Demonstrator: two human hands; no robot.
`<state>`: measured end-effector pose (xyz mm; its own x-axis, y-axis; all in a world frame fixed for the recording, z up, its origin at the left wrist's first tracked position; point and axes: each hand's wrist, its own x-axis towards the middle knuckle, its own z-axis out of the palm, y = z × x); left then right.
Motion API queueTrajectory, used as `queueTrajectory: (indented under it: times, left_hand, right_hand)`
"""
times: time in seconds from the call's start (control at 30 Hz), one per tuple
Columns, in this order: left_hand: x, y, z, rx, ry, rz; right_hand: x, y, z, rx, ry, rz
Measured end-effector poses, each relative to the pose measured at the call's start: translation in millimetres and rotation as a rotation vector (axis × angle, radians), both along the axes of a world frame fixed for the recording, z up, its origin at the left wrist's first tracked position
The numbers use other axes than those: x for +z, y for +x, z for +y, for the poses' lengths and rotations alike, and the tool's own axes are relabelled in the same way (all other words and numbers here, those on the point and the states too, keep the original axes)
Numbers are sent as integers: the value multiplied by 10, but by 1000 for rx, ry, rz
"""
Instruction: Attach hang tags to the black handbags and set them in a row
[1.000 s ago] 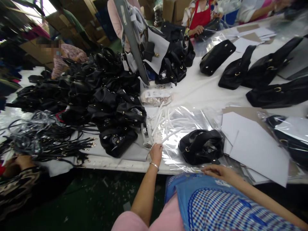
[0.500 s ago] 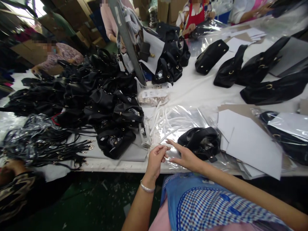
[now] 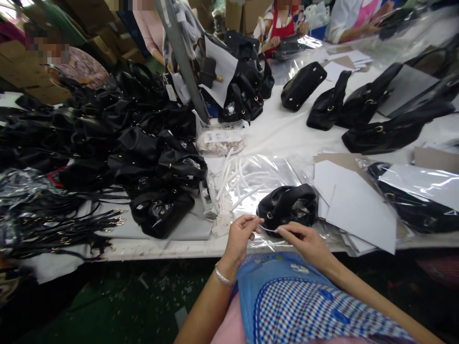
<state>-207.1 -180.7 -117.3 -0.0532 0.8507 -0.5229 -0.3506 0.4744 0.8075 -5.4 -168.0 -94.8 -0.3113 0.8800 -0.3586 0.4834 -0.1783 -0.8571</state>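
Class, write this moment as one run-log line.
left hand: pinching thin white strip | right hand: pinching same strip | black handbag: just beyond both hands

Lighting was moderate over the white tabletop (image 3: 268, 131), with a bright patch (image 3: 7, 9) at upper left. Hard glare streaked the plastic sheet (image 3: 285, 169). Piled black bags (image 3: 86, 129) lost detail; the floor (image 3: 118, 296) lay in deep shadow. Outer edges were stretched and blurred. The thin white strip (image 3: 268, 230) was barely resolved.

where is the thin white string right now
In the head view, the thin white string is just right of centre, held between the left hand and right hand, by a black handbag's near edge.
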Motion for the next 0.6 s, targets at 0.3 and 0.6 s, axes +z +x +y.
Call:
queueTrajectory:
  times: [0.3,0.6]
  left_hand:
    - [-803,309,177,-267,336,683]
    - [-808,342,223,-121,329,510]
  right_hand:
    - [80,149,66,-58,363,-231]
    - [122,61,118,-84,432,-208]
